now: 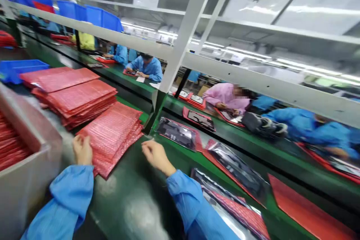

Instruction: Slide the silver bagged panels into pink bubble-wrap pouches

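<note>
A stack of red bubble-wrap bags (112, 131) lies at the front of the green bench, slightly fanned out. My left hand (83, 150) is at the stack's left corner, thumb and fingers pinched on the edge of a bag. Just off the stack's right side, my right hand (158, 156) hovers over the bench with its fingers curled together and nothing visible in them. Blue sleeves cover both forearms. To the right of my right hand lie flat dark parts in clear film (180, 133) and a similar wrapped dark part (237, 165) on a red bag.
A grey bin (30, 180) of red bags stands at the left. Further stacks of red bags (78, 93) and a blue tray (22, 68) are behind. A white frame post (185, 26) rises from the bench. Co-workers (225, 95) sit across the line.
</note>
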Available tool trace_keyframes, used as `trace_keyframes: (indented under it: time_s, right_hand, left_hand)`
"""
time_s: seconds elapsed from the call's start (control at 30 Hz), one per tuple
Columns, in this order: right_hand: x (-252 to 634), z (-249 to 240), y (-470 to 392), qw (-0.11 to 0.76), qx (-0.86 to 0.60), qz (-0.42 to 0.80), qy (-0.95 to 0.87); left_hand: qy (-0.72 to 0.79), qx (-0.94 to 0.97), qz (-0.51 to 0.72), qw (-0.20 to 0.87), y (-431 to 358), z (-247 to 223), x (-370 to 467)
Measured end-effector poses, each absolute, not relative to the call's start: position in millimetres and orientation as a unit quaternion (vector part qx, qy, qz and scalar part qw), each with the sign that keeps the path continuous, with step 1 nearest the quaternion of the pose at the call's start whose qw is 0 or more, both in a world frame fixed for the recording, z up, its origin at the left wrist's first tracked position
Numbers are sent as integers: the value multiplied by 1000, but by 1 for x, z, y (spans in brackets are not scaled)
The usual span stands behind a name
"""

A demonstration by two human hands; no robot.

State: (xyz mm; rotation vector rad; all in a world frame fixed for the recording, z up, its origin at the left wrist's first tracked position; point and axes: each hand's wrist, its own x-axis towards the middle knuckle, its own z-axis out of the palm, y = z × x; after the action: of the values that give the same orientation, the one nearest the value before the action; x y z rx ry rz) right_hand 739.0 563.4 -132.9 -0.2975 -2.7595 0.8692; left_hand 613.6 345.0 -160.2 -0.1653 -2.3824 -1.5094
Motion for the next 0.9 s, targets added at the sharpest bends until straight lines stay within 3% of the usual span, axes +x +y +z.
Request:
trace_keyframes:
  time_s: [0.13, 0.23, 0.47, 0.73, 0.8, 0.83, 0.9]
  right_hand:
    - [773, -147, 695, 110, -446, 191, -867]
    - [786, -154, 763, 61, -556, 173, -811]
    - [761, -169, 778, 14, -563, 268, -781]
    - [818, -134, 704, 160, -503, 506, -682]
    - [855, -129, 672, 198, -476, 553, -655]
    - [875, -128, 654, 213, -464, 571, -643]
    - [913, -128, 618, 233, -447, 597, -625]
  left_hand:
    - [-786, -16, -548, 286, 359, -229, 612]
    - [-784, -67, -519, 335, 362, -251, 608]
    - [-802, -57, -498, 325, 364, -253, 605]
    - [-731, -30, -591, 340, 361, -235, 625]
    - [-694, -28, -663, 279, 375, -231, 667]
    - [-682, -37, -704, 195, 385, -228, 692]
    - [-641, -60, -760, -85, 407, -220, 740]
